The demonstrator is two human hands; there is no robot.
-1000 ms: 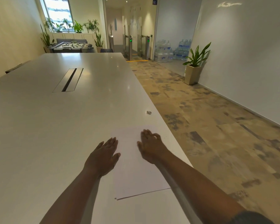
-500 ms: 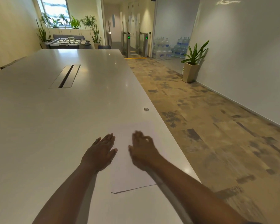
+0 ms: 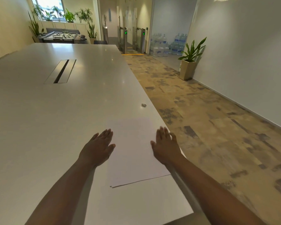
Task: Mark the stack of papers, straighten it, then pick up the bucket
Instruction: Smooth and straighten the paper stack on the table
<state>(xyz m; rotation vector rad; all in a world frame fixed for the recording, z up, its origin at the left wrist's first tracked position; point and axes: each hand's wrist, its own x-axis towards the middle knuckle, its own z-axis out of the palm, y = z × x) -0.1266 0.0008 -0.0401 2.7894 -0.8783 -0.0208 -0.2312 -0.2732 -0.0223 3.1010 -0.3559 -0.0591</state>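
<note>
Two hands are laid flat at the sides of the stack of papers (image 3: 136, 150), which is placed near the right edge of the white table (image 3: 55, 127), close to the person. Left hand (image 3: 98, 147) is spread with straight fingers at the stack's left edge, resting partly on the table; right hand (image 3: 165, 146) is likewise flat and released at the right edge, where sheet and table edge nearly meet. Nothing is gripped by either. A dark pen line is seen along the near edge of the top sheet, so marking is judged done and squaring is judged to be in hand. Paper is judged light, thin and floppy, slippery on the glossy top (sheets are easily fanned or pushed off the edge). It is best handled by the long edges, with flat palms pressed inward, not pinched. Thickness of the stack cannot be told. No bucket is seen. A small grey object (image 3: 143, 105) lies further up the table
</note>
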